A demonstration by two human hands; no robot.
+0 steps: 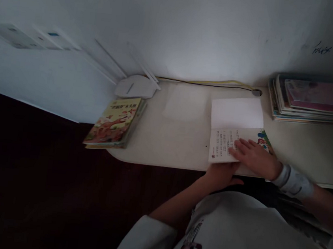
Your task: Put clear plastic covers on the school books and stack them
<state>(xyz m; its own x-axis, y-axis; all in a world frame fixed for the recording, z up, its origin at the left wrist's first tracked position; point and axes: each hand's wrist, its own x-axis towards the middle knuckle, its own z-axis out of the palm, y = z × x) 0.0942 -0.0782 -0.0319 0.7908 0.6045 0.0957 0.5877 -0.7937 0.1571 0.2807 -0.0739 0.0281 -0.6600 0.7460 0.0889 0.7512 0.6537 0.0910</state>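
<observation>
A book (222, 144) lies open on the white table, its upper page blank and its lower page printed with text and a small coloured picture at the right. My right hand (254, 157) rests flat on the lower page with the fingers spread, covering part of the text. A pale band circles that wrist. Against the near edge of the book is my left hand (222, 176), just at the table's front edge. Its thumb stretches out to the right, apart from the other fingers, which are partly hidden beside the right hand.
At the table's left corner a stack of picture books (114, 123) sticks out over the edge. Behind it stands a white router (136, 86) with antennas. A yellow cable (206, 82) runs along the wall. Another book pile (314, 100) lies at the right rear.
</observation>
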